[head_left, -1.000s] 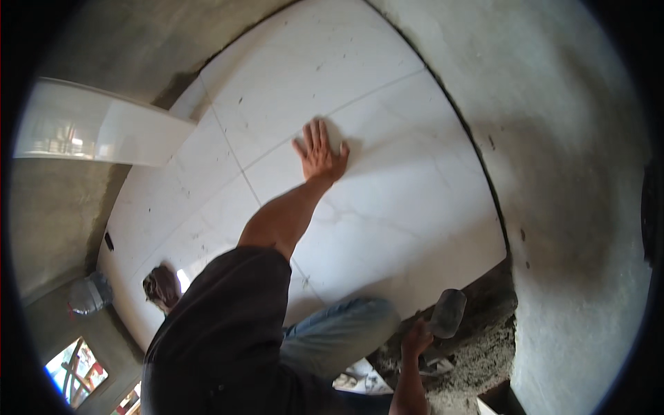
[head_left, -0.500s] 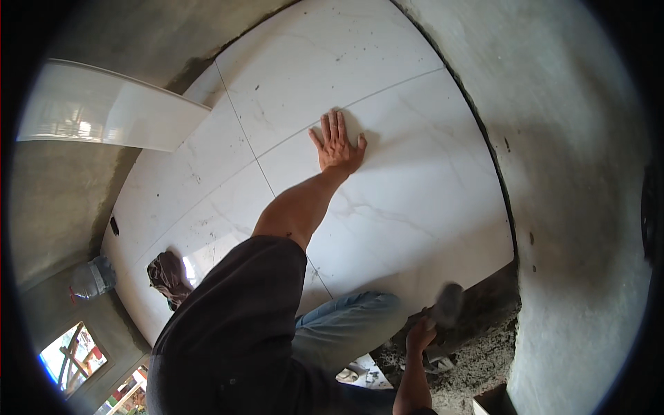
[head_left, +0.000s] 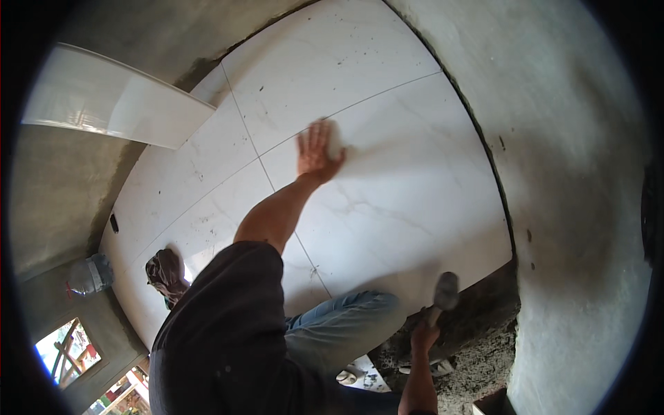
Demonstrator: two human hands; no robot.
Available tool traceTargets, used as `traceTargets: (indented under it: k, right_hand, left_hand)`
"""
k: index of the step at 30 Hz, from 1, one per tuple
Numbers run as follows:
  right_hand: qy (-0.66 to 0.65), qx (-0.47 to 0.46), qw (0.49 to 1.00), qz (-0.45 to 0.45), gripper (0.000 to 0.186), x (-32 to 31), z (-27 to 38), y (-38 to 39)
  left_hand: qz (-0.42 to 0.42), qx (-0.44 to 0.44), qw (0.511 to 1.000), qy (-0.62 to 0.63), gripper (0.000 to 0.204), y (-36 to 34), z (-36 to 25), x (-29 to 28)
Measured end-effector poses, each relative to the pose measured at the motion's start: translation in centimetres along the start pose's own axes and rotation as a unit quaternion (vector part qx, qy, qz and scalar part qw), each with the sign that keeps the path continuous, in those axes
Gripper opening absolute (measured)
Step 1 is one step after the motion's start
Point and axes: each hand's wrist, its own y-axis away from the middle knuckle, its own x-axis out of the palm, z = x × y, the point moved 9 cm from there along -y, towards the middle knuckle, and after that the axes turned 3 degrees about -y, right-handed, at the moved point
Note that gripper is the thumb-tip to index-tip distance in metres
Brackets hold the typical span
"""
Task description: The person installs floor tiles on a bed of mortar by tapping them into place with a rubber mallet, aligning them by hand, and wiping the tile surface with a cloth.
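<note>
My left hand [head_left: 317, 153] is over a large white marble-patterned floor tile [head_left: 408, 187], fingers spread and a little blurred, just short of the joint with the tile beyond. Whether the palm presses on the surface I cannot tell. In my right hand [head_left: 424, 337] is a mallet, closed around its handle. The mallet's dark grey head [head_left: 446, 290] is raised by the tile's near right edge, next to my bent knee [head_left: 360, 311]. Below it lies rough grey mortar [head_left: 484, 346], where the tiles end.
Grey plastered walls [head_left: 574, 207] border the tiles, with a dark gap along the right side. A glossy white panel [head_left: 117, 104] leans at the upper left. A dark crumpled bag [head_left: 166, 277] lies on the left tiles, and a clear plastic bottle [head_left: 91, 274] stands farther left.
My left hand has shifted left across the tile. The mallet head, blurred before, now shows sharply and a little higher, with my right hand still around its handle.
</note>
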Motion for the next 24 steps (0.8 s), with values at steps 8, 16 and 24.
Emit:
traceTargets:
  k: [8,16,24]
  right_hand:
    - [-0.086,-0.075,0.993,-0.008,0.033,-1.2,2.5,1.3]
    - [-0.140,-0.146,0.970,-0.134,0.039,-1.7,3.2,1.7]
    - [-0.149,-0.058,0.982,-0.097,0.037,-0.6,1.9,0.1]
  left_hand:
    - [0.029,-0.233,0.972,-0.010,0.079,8.9,12.2,0.2]
    - [-0.027,-0.216,0.976,-0.004,0.076,10.1,12.2,0.5]
    - [-0.078,-0.221,0.972,0.007,0.066,9.5,14.6,0.8]
